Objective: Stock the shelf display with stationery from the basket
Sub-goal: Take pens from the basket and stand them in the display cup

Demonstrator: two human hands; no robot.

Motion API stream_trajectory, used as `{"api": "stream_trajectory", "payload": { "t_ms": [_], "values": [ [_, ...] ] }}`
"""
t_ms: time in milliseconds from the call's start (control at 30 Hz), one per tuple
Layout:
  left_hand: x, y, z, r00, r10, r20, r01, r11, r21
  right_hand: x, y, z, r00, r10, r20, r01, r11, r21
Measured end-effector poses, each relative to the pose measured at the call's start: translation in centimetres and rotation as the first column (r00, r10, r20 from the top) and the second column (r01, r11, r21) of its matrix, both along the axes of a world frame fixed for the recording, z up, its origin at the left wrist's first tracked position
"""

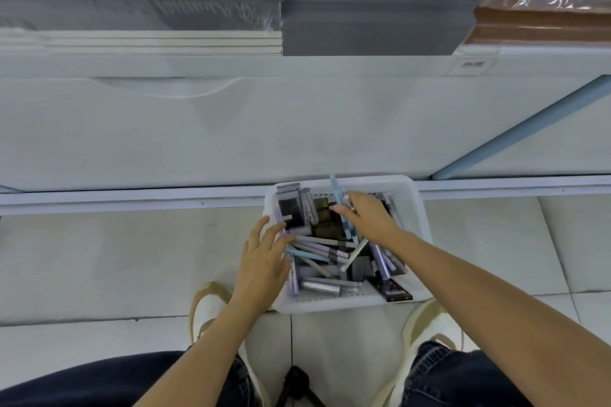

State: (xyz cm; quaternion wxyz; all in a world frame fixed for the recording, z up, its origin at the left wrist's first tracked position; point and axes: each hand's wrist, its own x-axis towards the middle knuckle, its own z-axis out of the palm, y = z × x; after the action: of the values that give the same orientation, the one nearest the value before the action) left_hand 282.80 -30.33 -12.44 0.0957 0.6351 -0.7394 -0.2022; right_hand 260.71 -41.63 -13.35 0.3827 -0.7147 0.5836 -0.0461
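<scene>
Brimming white basket [380,179] of pens [317,242], right hand [367,215] pinching a blue pen [338,192], left hand [264,258] spread.

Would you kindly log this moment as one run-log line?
phase: picking | right hand: grips blue pen | left hand: open at white basket rim

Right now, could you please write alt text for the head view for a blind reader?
Two hands reach into a white basket of pens on a tiled floor: the right hand grips a light blue pen, the left hand rests open on the pens. Stacked paper sits on the shelf above.
</scene>
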Motion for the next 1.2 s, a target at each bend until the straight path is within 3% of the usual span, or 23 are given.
{"api": "stream_trajectory", "payload": {
  "t_ms": [100,167,200,267,333,400,533,667,767,800,867,900,967,1067,1200],
  "values": [
    [-1.0,-0.6,0.5,0.996,0.067,-0.054,-0.07,0.996,-0.061,-0.4,-0.9,2.6,0.988,-0.087,0.128,0.092,0.995,-0.035],
    [-2.1,-1.7,1.3,0.966,0.128,-0.227,-0.142,0.989,-0.046,-0.4,-1.1,4.3,0.96,-0.125,0.251,0.124,0.992,0.02],
    [-2.7,-2.3,2.1,0.905,0.179,-0.386,-0.165,0.984,0.069,-0.3,-0.9,5.1,0.94,-0.14,0.311,0.128,0.99,0.06],
    [-4.3,-3.5,4.0,0.679,0.351,-0.645,-0.07,0.906,0.418,0.4,-0.2,6.3,0.896,-0.154,0.416,0.103,0.984,0.143],
    [-5.8,-4.2,5.2,0.482,0.493,-0.724,0.067,0.804,0.591,1.1,0.4,7.0,0.85,-0.179,0.495,0.057,0.966,0.252],
    [-6.7,-4.2,5.8,0.396,0.536,-0.745,0.136,0.768,0.625,1.5,0.9,7.4,0.822,-0.206,0.531,0.032,0.948,0.318],
    [-6.2,-3.8,5.7,0.397,0.524,-0.753,0.19,0.756,0.626,0.8,1.4,7.5,0.712,-0.36,0.603,0.062,0.887,0.457],
    [-6.0,-3.6,5.2,0.428,0.517,-0.741,0.253,0.719,0.648,0.3,1.9,7.9,0.828,-0.219,0.517,-0.034,0.9,0.435],
    [-6.1,-3.3,4.9,0.455,0.578,-0.678,0.149,0.701,0.698,-0.3,1.8,7.4,0.766,-0.339,0.546,0.064,0.885,0.461],
    [-6.0,-3.4,4.6,0.467,0.604,-0.646,0.079,0.7,0.71,-0.9,1.7,6.9,0.751,-0.416,0.513,0.19,0.88,0.436],
    [-5.7,-3.3,3.9,0.475,0.64,-0.604,-0.009,0.69,0.724,-2.6,1.6,5.4,0.833,-0.466,0.297,0.411,0.882,0.231],
    [-5.5,-3.2,3.6,0.481,0.646,-0.593,-0.024,0.685,0.728,-3.7,1.9,4.4,0.894,-0.43,0.127,0.416,0.901,0.123],
    [-5.6,-2.9,3.2,0.488,0.652,-0.58,-0.037,0.679,0.733,-5.0,3.2,2.3,0.945,-0.308,-0.111,0.319,0.943,0.098],
    [-5.9,-2.8,2.7,0.476,0.674,-0.565,-0.074,0.671,0.738,-4.2,4.6,0.1,0.951,-0.23,-0.206,0.264,0.951,0.158],
    [-5.8,-2.9,2.3,0.49,0.677,-0.549,-0.108,0.672,0.732,-2.4,4.7,-1.9,0.904,-0.141,-0.403,0.203,0.973,0.114]
  ]
}}
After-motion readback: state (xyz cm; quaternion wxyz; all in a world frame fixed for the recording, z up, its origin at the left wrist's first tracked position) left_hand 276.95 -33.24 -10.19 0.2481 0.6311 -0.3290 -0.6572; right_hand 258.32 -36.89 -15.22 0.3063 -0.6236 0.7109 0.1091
